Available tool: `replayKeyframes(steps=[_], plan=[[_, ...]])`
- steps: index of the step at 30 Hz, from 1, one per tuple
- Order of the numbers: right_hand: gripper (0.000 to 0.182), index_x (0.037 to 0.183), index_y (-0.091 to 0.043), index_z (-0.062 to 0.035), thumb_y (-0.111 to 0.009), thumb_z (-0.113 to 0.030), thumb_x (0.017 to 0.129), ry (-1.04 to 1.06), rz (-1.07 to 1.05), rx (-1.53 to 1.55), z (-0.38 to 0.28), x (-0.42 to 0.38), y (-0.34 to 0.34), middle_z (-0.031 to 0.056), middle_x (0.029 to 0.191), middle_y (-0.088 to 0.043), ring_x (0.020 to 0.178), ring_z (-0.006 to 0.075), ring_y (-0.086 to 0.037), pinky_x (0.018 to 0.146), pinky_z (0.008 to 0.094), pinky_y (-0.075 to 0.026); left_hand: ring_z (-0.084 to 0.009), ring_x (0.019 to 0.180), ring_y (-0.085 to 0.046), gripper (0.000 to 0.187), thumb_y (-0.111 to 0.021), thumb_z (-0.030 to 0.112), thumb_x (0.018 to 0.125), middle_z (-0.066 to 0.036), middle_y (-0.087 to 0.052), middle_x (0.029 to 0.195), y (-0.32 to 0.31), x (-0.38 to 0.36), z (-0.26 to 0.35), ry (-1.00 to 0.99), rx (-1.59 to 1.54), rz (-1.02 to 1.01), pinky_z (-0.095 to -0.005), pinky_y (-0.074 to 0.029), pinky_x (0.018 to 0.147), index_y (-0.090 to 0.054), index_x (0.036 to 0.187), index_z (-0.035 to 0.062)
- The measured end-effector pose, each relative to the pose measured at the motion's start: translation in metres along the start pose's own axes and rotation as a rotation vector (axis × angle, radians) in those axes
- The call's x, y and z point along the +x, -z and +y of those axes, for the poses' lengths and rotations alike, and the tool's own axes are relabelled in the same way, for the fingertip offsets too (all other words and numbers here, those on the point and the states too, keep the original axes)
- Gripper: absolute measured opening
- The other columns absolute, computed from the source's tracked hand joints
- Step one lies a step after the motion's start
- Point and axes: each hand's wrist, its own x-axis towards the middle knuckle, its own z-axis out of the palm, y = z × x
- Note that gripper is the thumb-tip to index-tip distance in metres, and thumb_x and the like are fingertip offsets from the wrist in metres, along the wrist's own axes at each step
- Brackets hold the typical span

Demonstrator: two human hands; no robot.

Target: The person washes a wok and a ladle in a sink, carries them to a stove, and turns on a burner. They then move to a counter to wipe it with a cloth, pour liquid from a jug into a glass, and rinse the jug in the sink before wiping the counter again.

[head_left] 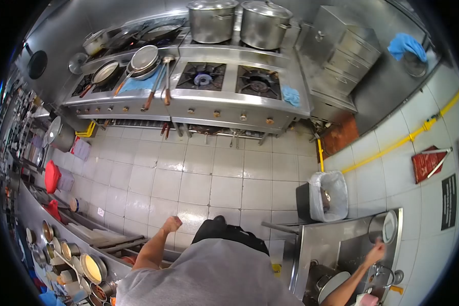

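Note:
My left hand (172,223) is held out over the tiled floor, closed in a fist with nothing visible in it. On the right, my right hand (376,252) reaches over the metal sink (346,251). Its fingers are closed, and what they hold, if anything, is too small to make out. Just beyond these fingers a metal pot (376,227) with a pale round top (390,226) stands at the sink's far right corner. A faucet (380,275) is close to my right wrist. Under my right forearm, a round pan (333,286) lies in the sink.
A stove (204,97) with two large lidded pots (212,23) (264,25) runs along the far side. A lined bin (329,196) stands beyond the sink. At the left, a counter carries several food containers, including a bowl of yellow liquid (92,268). A red-lidded bucket (52,177) is nearby.

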Motion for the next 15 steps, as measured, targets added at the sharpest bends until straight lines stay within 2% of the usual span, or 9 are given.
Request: replayKeyframes(steps=[1, 2, 4, 7, 9, 10, 11, 13, 15], plan=[[0.034, 0.104, -0.073, -0.0012, -0.063, -0.033, 0.101, 0.19, 0.048, 0.33, -0.057, 0.022, 0.01, 0.0053, 0.09, -0.07, 0.088, 0.0152, -0.063, 0.079, 0.0369, -0.049, -0.0376, 0.092, -0.07, 0.027, -0.064, 0.027, 0.087, -0.022, -0.073, 0.094, 0.014, 0.001, -0.01, 0.003, -0.027, 0.041, -0.0433, -0.056, 0.082, -0.073, 0.093, 0.0016], [0.029, 0.103, -0.068, -0.0002, -0.064, -0.029, 0.101, 0.048, 0.079, 0.611, -0.118, 0.035, 0.02, 0.004, 0.095, -0.067, 0.09, 0.0149, -0.06, 0.084, 0.0321, -0.048, -0.0357, 0.089, -0.071, 0.026, -0.065, 0.025, 0.087, -0.022, -0.073, 0.091, 0.026, 0.001, -0.019, 0.025, -0.079, 0.091, -0.0424, -0.056, 0.08, -0.073, 0.092, 0.001], [0.024, 0.099, -0.058, -0.003, -0.066, -0.025, 0.097, 0.228, -0.125, 1.11, -0.205, 0.068, 0.04, 0.0031, 0.1, -0.058, 0.093, 0.0144, -0.053, 0.077, 0.0295, -0.04, -0.0319, 0.083, -0.072, 0.024, -0.066, 0.022, 0.086, -0.022, -0.072, 0.085, 0.051, 0.002, -0.034, 0.068, -0.181, 0.199, -0.0404, -0.056, 0.076, -0.072, 0.091, -0.0001], [0.024, 0.111, -0.058, -0.0016, -0.063, -0.021, 0.098, 0.533, -0.622, 1.505, -0.331, 0.067, 0.032, 0.0069, 0.11, -0.057, 0.102, 0.0155, -0.052, 0.083, 0.0313, -0.041, -0.0244, 0.075, -0.069, 0.02, -0.067, 0.018, 0.086, -0.019, -0.071, 0.077, 0.072, -0.008, -0.049, 0.143, -0.37, 0.318, -0.0368, -0.054, 0.071, -0.071, 0.09, -0.0015], [0.024, 0.113, -0.058, -0.0015, -0.061, -0.02, 0.098, 0.438, -0.802, 1.885, -0.375, 0.057, -0.05, 0.0086, 0.109, -0.058, 0.103, 0.0188, -0.053, 0.084, 0.0366, -0.043, -0.0201, 0.071, -0.065, 0.016, -0.066, 0.014, 0.086, -0.015, -0.07, 0.074, 0.065, -0.023, -0.058, 0.17, -0.469, 0.378, -0.0353, -0.053, 0.069, -0.07, 0.089, -0.0013], [0.025, 0.115, -0.06, -0.0009, -0.063, -0.015, 0.094, 0.06, -0.51, 1.627, -0.383, 0.051, -0.123, 0.0097, 0.113, -0.062, 0.107, 0.022, -0.056, 0.09, 0.0403, -0.045, -0.0197, 0.07, -0.065, 0.015, -0.066, 0.013, 0.086, -0.014, -0.07, 0.074, 0.055, -0.03, -0.067, 0.181, -0.495, 0.406, -0.0352, -0.053, 0.069, -0.07, 0.089, -0.0011], [0.029, 0.114, -0.062, -0.0013, -0.065, -0.011, 0.088, 0.012, -0.521, 1.313, -0.392, 0.042, -0.197, 0.0119, 0.112, -0.063, 0.108, 0.0265, -0.057, 0.092, 0.042, -0.046, -0.0192, 0.07, -0.064, 0.015, -0.066, 0.013, 0.086, -0.013, -0.07, 0.074, 0.048, -0.039, -0.075, 0.193, -0.515, 0.436, -0.0352, -0.053, 0.068, -0.07, 0.089, -0.0009], [0.038, 0.113, -0.065, -0.0021, -0.07, -0.005, 0.075, 0.77, -0.542, 0.093, -0.377, -0.011, -0.325, 0.0164, 0.11, -0.064, 0.11, 0.0353, -0.059, 0.096, 0.0455, -0.047, -0.0173, 0.068, -0.063, 0.013, -0.065, 0.012, 0.086, -0.011, -0.069, 0.072, 0.044, -0.072, -0.065, 0.262, -0.511, 0.472, -0.0341, -0.052, 0.067, -0.07, 0.089, 0.0002], [0.042, 0.111, -0.067, -0.0036, -0.069, 0.0, 0.07, 0.888, -0.608, 0.197, -0.363, -0.074, -0.414, 0.0179, 0.105, -0.065, 0.105, 0.0364, -0.064, 0.094, 0.046, -0.049, -0.0164, 0.068, -0.062, 0.013, -0.065, 0.012, 0.087, -0.01, -0.068, 0.072, 0.046, -0.101, -0.052, 0.37, -0.53, 0.472, -0.0334, -0.052, 0.067, -0.07, 0.089, 0.0005]])
